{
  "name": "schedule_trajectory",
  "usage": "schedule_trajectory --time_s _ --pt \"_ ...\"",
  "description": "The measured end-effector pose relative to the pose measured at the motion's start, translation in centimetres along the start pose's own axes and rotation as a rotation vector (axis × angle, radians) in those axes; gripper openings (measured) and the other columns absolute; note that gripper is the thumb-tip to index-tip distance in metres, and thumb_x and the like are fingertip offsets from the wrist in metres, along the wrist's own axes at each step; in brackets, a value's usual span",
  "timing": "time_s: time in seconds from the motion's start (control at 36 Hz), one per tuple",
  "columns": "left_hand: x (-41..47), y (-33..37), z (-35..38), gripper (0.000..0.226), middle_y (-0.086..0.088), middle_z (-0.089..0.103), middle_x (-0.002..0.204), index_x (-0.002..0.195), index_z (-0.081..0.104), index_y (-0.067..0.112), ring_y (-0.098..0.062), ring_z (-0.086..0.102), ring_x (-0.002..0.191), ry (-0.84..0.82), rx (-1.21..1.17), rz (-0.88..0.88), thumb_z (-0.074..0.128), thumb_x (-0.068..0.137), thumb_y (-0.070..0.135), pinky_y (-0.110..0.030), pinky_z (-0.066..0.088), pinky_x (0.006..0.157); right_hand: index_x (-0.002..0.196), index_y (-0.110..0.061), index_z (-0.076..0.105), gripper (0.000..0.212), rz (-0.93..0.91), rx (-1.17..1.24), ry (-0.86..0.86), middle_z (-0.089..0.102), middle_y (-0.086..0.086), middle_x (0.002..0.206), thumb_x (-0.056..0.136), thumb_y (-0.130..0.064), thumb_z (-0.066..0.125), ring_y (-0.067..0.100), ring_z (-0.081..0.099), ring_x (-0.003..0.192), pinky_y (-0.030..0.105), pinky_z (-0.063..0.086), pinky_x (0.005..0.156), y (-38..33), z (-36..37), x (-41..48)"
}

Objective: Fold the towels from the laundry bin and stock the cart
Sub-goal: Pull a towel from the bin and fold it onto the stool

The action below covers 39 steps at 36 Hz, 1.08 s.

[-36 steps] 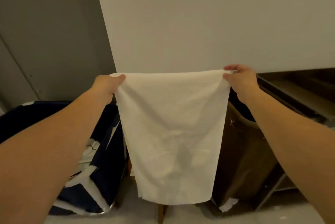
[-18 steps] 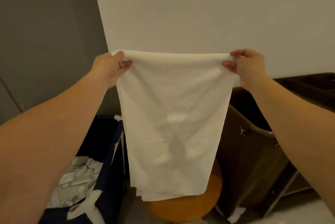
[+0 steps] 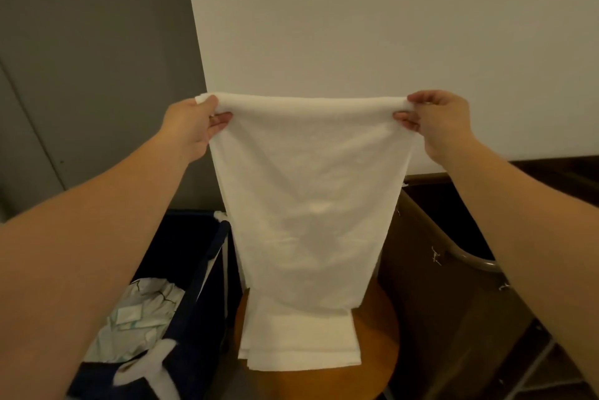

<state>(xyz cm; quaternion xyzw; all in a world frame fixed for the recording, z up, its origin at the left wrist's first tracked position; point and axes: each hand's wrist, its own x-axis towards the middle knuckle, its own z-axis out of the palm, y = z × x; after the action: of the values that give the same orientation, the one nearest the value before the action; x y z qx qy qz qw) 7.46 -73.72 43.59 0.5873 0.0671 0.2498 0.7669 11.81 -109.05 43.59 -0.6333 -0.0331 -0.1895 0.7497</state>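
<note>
A white towel (image 3: 308,205) hangs in front of me, stretched between both hands at chest height. My left hand (image 3: 191,127) pinches its top left corner and my right hand (image 3: 437,121) pinches the top right corner. The towel's lower end lies bunched in flat layers on a round wooden stool (image 3: 379,344) below. At lower left stands the dark blue laundry bin (image 3: 194,302) with pale crumpled cloth (image 3: 139,318) inside. The brown cart (image 3: 447,302) with a metal rail stands at the right.
A pale wall (image 3: 389,27) rises straight ahead, with a grey door or panel (image 3: 81,59) to its left. The stool sits in the narrow gap between bin and cart. Dark shelving (image 3: 567,173) shows at the far right.
Both hands lifted the towel higher and the view tilted down. The towel's bottom edge, hanging free a second ago, now rests in folds on the stool.
</note>
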Motion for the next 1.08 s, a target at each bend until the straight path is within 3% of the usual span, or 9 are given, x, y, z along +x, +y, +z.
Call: schedule_trajectory --time_s 0.42,0.56,0.61,0.72,0.94,1.03,1.08 --pt "2.1 -3.6 2.0 0.030 -0.010 0.062 0.105 0.127 0.046 0.005 -0.016 0.068 0.084 0.038 0.003 -0.035 0.053 0.099 0.011 -0.025 0.057 0.079 0.079 -0.009 0.061 0.031 0.058 0.033 -0.025 0.060 0.008 0.086 0.090 0.014 0.044 0.015 0.068 0.054 0.019 0.053 0.061 4.3 0.0 4.8" --pt "7.2 -7.4 1.6 0.040 -0.010 0.062 0.109 0.135 0.044 0.001 -0.015 0.070 0.082 0.034 0.009 -0.095 0.054 0.098 0.013 -0.023 0.057 0.070 0.079 -0.008 0.061 0.030 0.116 0.003 -0.013 0.058 0.009 0.091 0.085 0.019 0.049 0.023 0.068 0.065 0.026 0.058 0.071 8.3 2.1 8.2" --pt "10.0 -9.6 1.4 0.041 -0.011 0.061 0.114 0.136 0.043 0.002 -0.016 0.069 0.081 0.037 0.013 -0.128 0.054 0.098 0.013 -0.024 0.057 0.070 0.077 -0.008 0.061 0.030 0.141 -0.022 -0.002 0.057 0.009 0.089 0.081 0.021 0.055 0.027 0.066 0.074 0.033 0.059 0.079 10.6 3.3 9.7" --pt "16.1 -15.5 0.9 0.040 -0.014 0.057 0.120 0.135 0.043 0.001 -0.017 0.068 0.081 0.034 0.038 -0.226 0.054 0.098 0.013 -0.025 0.057 0.069 0.081 -0.011 0.062 0.027 0.226 -0.112 0.044 0.059 0.016 0.108 0.085 0.015 0.054 0.033 0.068 0.089 0.031 0.058 0.080 16.3 5.7 13.3" --pt "25.8 -28.5 -1.3 0.042 -0.010 0.057 0.104 0.137 0.039 -0.002 -0.018 0.066 0.079 0.027 0.131 -0.467 0.052 0.099 0.011 -0.026 0.056 0.072 0.099 -0.012 0.062 0.018 0.457 -0.317 0.116 0.054 0.003 0.094 0.094 0.002 0.052 0.019 0.067 0.077 0.023 0.058 0.072 29.0 9.8 18.7" --pt "27.2 -32.9 -2.3 0.040 -0.008 0.056 0.100 0.136 0.039 -0.002 -0.019 0.065 0.079 0.040 0.145 -0.556 0.052 0.099 0.009 -0.028 0.054 0.075 0.095 -0.014 0.061 0.016 0.518 -0.371 0.109 0.058 0.010 0.107 0.093 0.000 0.054 0.026 0.067 0.090 0.021 0.056 0.066 33.5 10.0 19.1" --pt "27.4 -35.3 -3.0 0.040 -0.009 0.055 0.107 0.135 0.040 -0.002 -0.020 0.064 0.080 0.057 0.143 -0.610 0.052 0.099 0.009 -0.029 0.053 0.078 0.089 -0.019 0.060 0.017 0.552 -0.408 0.120 0.060 0.012 0.112 0.094 -0.004 0.055 0.025 0.069 0.088 0.021 0.054 0.064 36.2 9.6 18.9"
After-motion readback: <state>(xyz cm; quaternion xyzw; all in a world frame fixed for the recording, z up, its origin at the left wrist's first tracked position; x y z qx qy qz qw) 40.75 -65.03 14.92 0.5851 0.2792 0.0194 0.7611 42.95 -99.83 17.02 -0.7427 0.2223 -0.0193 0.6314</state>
